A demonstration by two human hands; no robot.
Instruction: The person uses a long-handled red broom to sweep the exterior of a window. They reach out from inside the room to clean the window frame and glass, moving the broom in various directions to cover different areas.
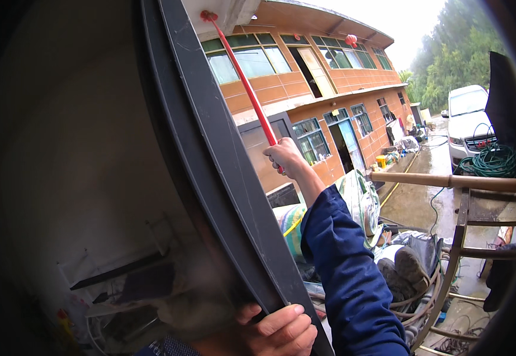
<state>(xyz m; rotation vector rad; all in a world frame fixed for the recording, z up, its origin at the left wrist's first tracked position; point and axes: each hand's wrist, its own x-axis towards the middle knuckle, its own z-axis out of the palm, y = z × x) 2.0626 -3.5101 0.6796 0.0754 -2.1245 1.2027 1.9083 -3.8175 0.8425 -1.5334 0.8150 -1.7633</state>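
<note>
My right hand (287, 155), at the end of a navy sleeve (351, 271), is closed around the lower end of a long red pole (251, 95). The pole slants up and away to a small red bristle head (208, 16), which appears to meet a white overhang (222, 11); contact is hard to judge. Low in the view, my left hand (282, 331) grips the edge of a dark grey metal frame (222, 164) with bent fingers. The frame runs steeply from top to bottom, left of the pole. Its left side borders a dark, dim area (84, 178).
A bamboo pole (445, 180) crosses at right above a ladder-like metal frame (458, 231), with a coiled green hose (489, 161) nearby. Below lie worn shoes (407, 269) and a striped woven-plastic bundle (291, 222). Beyond stand a two-storey orange building (262, 89) and a white car (467, 115) on wet paving.
</note>
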